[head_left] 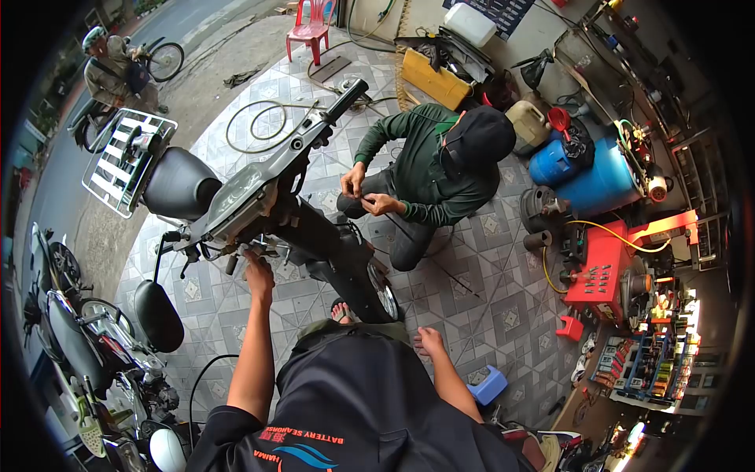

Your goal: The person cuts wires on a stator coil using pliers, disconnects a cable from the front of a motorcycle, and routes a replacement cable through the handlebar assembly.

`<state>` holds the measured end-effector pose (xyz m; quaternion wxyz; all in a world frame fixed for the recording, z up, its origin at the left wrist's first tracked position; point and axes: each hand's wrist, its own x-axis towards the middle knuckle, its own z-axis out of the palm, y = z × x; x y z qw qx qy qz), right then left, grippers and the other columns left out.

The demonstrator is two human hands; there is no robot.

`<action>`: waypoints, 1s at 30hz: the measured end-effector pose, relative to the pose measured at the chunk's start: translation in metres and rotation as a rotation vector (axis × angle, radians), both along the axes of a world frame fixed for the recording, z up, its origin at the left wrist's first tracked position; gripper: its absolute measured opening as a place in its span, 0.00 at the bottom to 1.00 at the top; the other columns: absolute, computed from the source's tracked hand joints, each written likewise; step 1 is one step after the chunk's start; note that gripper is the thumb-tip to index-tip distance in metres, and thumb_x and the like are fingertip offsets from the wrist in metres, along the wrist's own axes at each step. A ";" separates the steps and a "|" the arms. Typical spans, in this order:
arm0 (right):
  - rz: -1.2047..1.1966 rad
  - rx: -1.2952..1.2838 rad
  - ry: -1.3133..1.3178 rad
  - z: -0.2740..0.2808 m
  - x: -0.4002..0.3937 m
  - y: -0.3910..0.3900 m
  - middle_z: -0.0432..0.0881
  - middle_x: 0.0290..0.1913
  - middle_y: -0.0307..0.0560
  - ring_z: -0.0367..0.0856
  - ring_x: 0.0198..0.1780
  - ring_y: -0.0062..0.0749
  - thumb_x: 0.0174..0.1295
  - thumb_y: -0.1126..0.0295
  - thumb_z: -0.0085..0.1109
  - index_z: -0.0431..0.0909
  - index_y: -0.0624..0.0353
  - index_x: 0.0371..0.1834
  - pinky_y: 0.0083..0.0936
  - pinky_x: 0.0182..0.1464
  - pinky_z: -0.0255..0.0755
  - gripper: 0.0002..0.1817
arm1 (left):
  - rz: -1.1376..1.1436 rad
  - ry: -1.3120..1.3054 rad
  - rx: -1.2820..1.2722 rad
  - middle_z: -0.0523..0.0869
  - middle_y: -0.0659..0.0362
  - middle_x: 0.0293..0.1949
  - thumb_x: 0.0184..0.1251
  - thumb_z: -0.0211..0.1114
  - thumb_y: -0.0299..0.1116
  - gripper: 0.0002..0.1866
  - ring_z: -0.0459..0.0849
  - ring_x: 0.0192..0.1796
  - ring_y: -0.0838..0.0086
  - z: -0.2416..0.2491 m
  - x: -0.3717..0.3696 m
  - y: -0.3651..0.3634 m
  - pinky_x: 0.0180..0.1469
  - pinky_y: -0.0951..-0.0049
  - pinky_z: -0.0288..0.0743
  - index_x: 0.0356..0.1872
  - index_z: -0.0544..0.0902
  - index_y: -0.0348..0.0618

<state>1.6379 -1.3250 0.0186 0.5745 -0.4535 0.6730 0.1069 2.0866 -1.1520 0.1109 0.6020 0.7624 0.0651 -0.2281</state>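
A dark motorbike (263, 189) stands in front of me, its handlebar cover running diagonally and its front wheel (384, 289) near my feet. My left hand (258, 273) reaches up to the near end of the handlebar, close to the levers. Its fingers are curled against parts there, and what they grip is partly hidden. A round mirror (159, 316) hangs to the left of that hand. Low at my side, my right hand (429, 342) is loosely closed, with nothing visible in it. A blue plastic object (487, 385) lies on the floor below it.
Across the front wheel a person (440, 165) in a dark cap squats, fingers together around something thin and dark. Blue drums (602, 177), a red machine (602, 275) and tool shelves line the right. Parked motorbikes (79, 330) stand left. A hose (255, 126) coils on the tiles.
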 end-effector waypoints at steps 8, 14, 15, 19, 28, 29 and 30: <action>-0.003 -0.015 -0.009 -0.004 0.001 -0.001 0.85 0.41 0.41 0.83 0.34 0.29 0.67 0.51 0.50 0.73 0.52 0.56 0.34 0.30 0.74 0.22 | -0.005 0.020 -0.026 0.60 0.67 0.09 0.67 0.31 0.72 0.37 0.59 0.10 0.78 -0.005 0.002 0.000 0.14 0.72 0.51 0.13 0.63 0.50; -0.032 -0.028 -0.013 -0.006 0.002 0.001 0.85 0.39 0.41 0.84 0.32 0.27 0.66 0.52 0.51 0.75 0.51 0.55 0.32 0.27 0.73 0.20 | 0.004 0.017 -0.018 0.60 0.67 0.09 0.67 0.31 0.71 0.37 0.59 0.10 0.78 -0.006 0.002 0.000 0.14 0.73 0.51 0.12 0.62 0.50; -0.031 -0.027 -0.010 -0.006 0.002 0.001 0.85 0.39 0.41 0.84 0.32 0.27 0.67 0.52 0.51 0.75 0.51 0.55 0.32 0.27 0.73 0.20 | 0.001 0.021 -0.019 0.60 0.67 0.09 0.67 0.31 0.72 0.37 0.59 0.10 0.78 -0.005 0.002 0.001 0.14 0.73 0.51 0.12 0.62 0.50; -0.026 -0.021 -0.006 -0.005 0.002 0.002 0.85 0.39 0.41 0.84 0.32 0.28 0.67 0.52 0.51 0.74 0.52 0.55 0.33 0.28 0.73 0.20 | -0.013 -0.007 -0.035 0.60 0.67 0.09 0.67 0.32 0.72 0.37 0.59 0.10 0.78 -0.003 0.002 0.001 0.14 0.73 0.50 0.12 0.62 0.51; 0.007 -0.003 -0.005 -0.008 0.000 0.002 0.85 0.43 0.41 0.83 0.35 0.30 0.67 0.51 0.49 0.73 0.52 0.57 0.36 0.33 0.75 0.22 | -0.009 0.026 -0.074 0.61 0.66 0.08 0.67 0.32 0.72 0.37 0.58 0.09 0.79 -0.002 0.002 0.002 0.13 0.74 0.50 0.11 0.62 0.51; 0.018 0.006 -0.005 -0.009 0.000 0.001 0.84 0.44 0.42 0.83 0.36 0.31 0.67 0.51 0.49 0.72 0.51 0.58 0.38 0.35 0.76 0.22 | -0.004 0.024 -0.064 0.61 0.66 0.08 0.67 0.32 0.72 0.37 0.59 0.09 0.79 -0.001 0.001 0.002 0.13 0.74 0.50 0.11 0.62 0.51; 0.018 0.005 -0.005 -0.010 -0.001 0.001 0.84 0.44 0.42 0.83 0.36 0.31 0.67 0.51 0.49 0.72 0.51 0.58 0.38 0.35 0.76 0.22 | 0.003 0.021 -0.055 0.61 0.66 0.09 0.67 0.32 0.72 0.37 0.59 0.09 0.79 0.000 0.000 0.001 0.13 0.74 0.51 0.11 0.62 0.51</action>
